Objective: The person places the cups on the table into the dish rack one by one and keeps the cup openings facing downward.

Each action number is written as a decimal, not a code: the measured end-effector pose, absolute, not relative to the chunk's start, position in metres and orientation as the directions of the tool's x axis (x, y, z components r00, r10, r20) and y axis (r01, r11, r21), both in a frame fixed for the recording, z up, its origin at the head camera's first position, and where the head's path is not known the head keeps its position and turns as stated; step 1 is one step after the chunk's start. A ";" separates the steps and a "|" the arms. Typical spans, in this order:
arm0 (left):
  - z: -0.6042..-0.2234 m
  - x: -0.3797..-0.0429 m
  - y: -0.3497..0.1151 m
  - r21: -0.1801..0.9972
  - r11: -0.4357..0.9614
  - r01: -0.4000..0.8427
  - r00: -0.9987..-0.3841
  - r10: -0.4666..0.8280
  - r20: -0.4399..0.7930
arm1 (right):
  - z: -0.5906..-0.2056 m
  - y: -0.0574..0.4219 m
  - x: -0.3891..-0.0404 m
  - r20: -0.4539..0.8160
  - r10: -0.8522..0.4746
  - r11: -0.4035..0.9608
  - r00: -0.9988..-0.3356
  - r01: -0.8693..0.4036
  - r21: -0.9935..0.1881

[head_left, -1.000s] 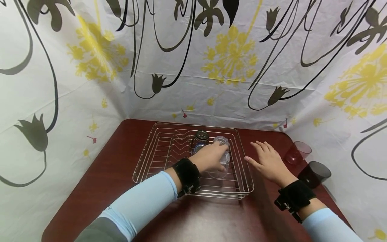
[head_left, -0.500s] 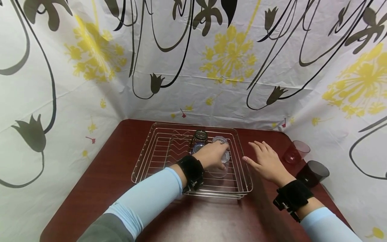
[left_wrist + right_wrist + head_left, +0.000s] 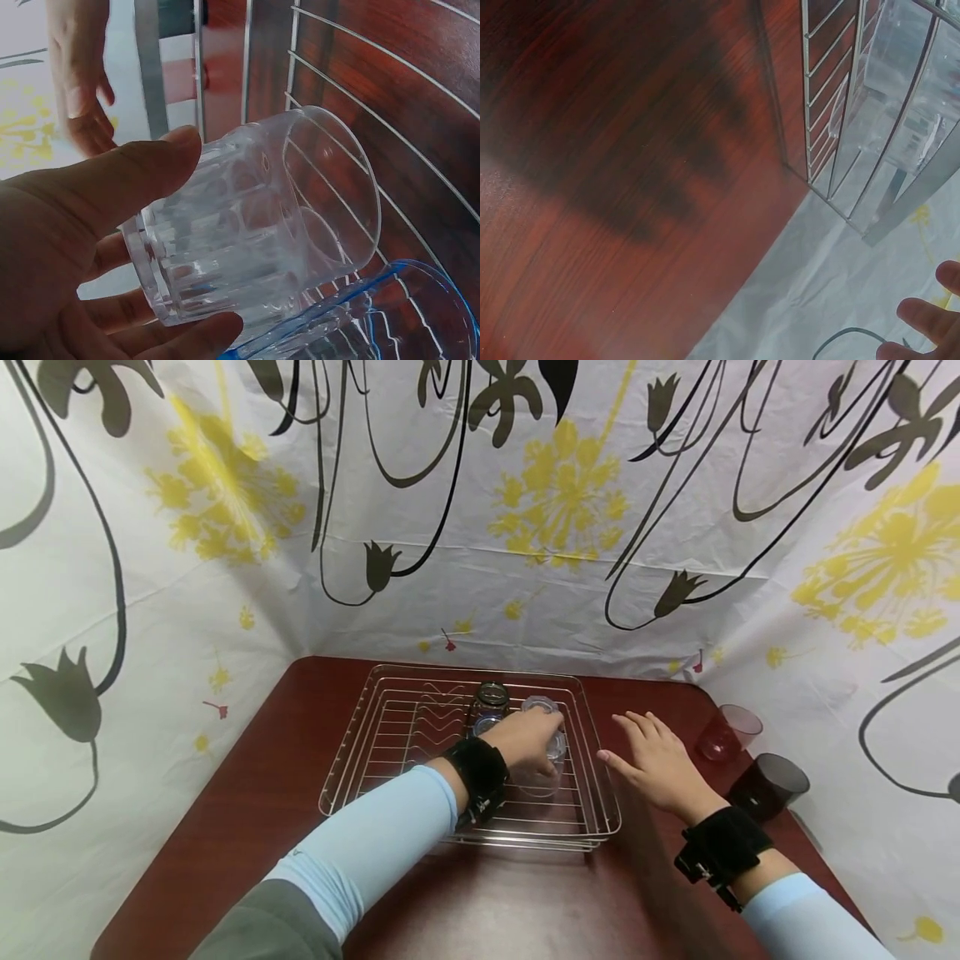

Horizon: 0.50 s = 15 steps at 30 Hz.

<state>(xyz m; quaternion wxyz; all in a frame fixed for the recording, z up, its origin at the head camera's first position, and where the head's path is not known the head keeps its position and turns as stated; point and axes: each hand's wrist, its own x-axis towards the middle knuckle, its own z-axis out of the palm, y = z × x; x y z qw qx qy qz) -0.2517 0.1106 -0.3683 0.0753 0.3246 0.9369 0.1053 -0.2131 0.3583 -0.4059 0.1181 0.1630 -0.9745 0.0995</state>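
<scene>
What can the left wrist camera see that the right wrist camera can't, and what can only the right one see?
Only the left wrist view shows the left hand holding a clear cup, and a bright blue rim near it.

Only the right wrist view shows a big, dark shadow with finger shapes.

Both show the wire rack, the red-brown table, part of the right hand and the white patterned sheet.

PLACE: screened-off booth, wider room unclear | floral cloth (image 3: 420, 510), three sides | reddish-brown table (image 3: 225, 827) | dish rack (image 3: 577, 839)
</scene>
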 end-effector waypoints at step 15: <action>-0.380 -0.258 0.118 0.196 0.779 0.595 -0.780 0.619 -0.094 | -0.407 0.361 -0.212 0.259 -0.289 0.927 -0.921 -0.337 -0.164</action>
